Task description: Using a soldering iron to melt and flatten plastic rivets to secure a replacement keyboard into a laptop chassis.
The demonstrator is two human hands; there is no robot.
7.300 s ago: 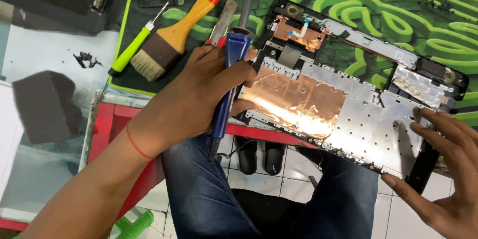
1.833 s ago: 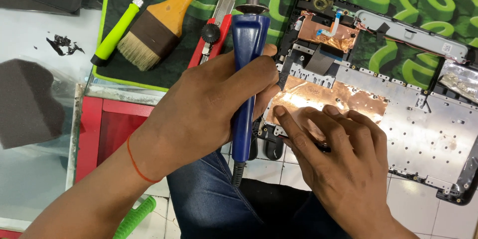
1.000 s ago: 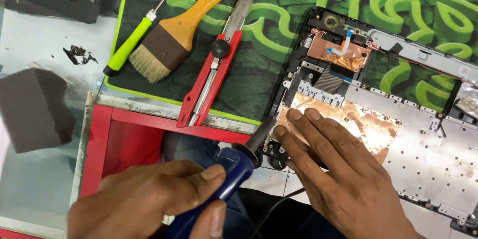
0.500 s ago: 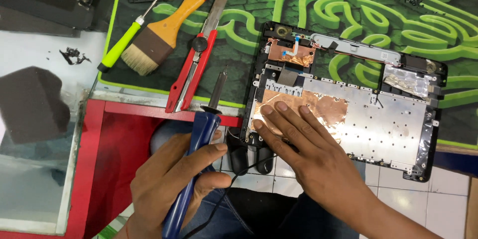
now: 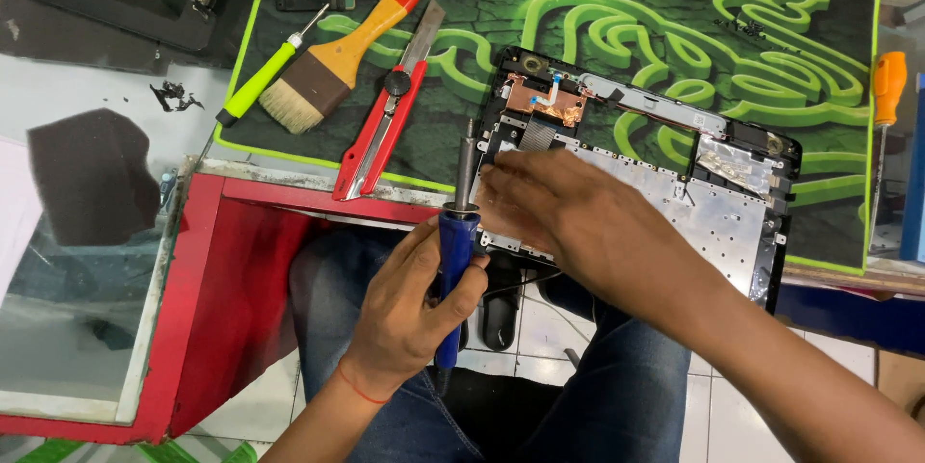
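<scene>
At the near edge of the tabletop (image 5: 289, 179), a soldering iron (image 5: 457, 261) stands nearly upright, its tip up against the left end of an opened laptop keyboard panel (image 5: 713, 212) on the green mat (image 5: 674, 29). The left hand (image 5: 409, 304) is wrapped around the iron's blue handle, while the right hand (image 5: 564, 217) lies flat, fingers together, pressing the panel just right of the tip. A red utility knife (image 5: 385, 131) and paintbrush (image 5: 337, 58) lie farther left.

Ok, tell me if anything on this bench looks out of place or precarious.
The opened laptop panel hangs past the table's front edge over the person's lap, under the right hand. Small dark bits lie scattered left of the green mat.
</scene>
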